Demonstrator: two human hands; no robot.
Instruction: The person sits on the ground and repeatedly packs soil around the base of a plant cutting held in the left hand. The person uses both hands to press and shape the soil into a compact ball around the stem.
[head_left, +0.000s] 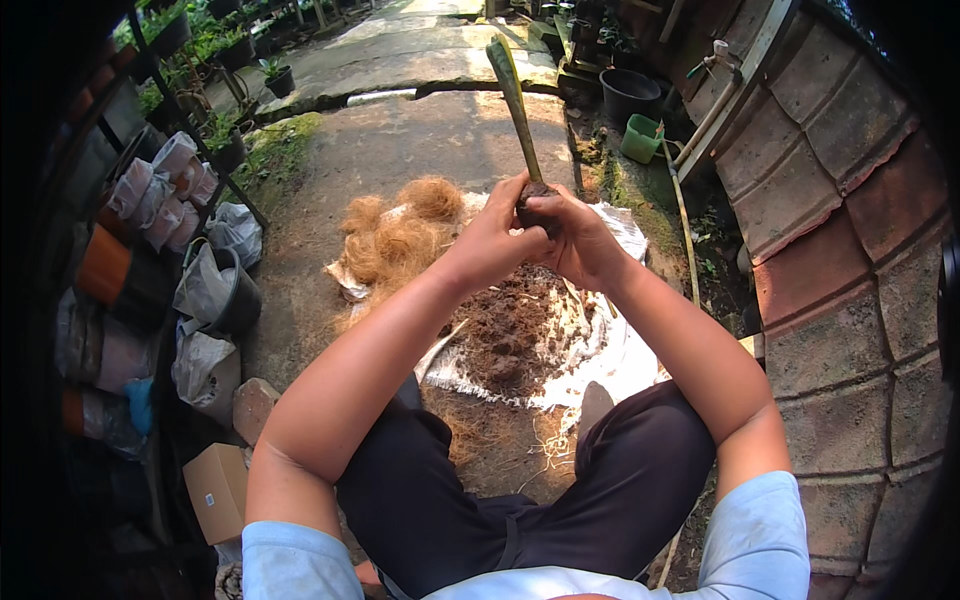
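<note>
My left hand (491, 244) and my right hand (585, 232) are cupped together around a dark ball of soil (537, 211) in front of me. From the top of the ball rises a thick green leaf cutting (514, 101), nearly upright and leaning slightly left. Beneath my hands a heap of brown, crumbly soil (504, 330) lies on a white woven sack (615, 360) spread on the ground. Tan, hair-like plant fiber (397, 236) is piled in loose tufts at the sack's left side. The undersides of both hands are partly hidden.
On the left are plastic-wrapped pots (161, 191), a dark bucket (232, 292) with plastic in it and a cardboard box (216, 493). To the right, a green container (641, 139), a black basin (630, 94) and a thin pole (681, 217) lie beside sloping roof tiles (832, 375).
</note>
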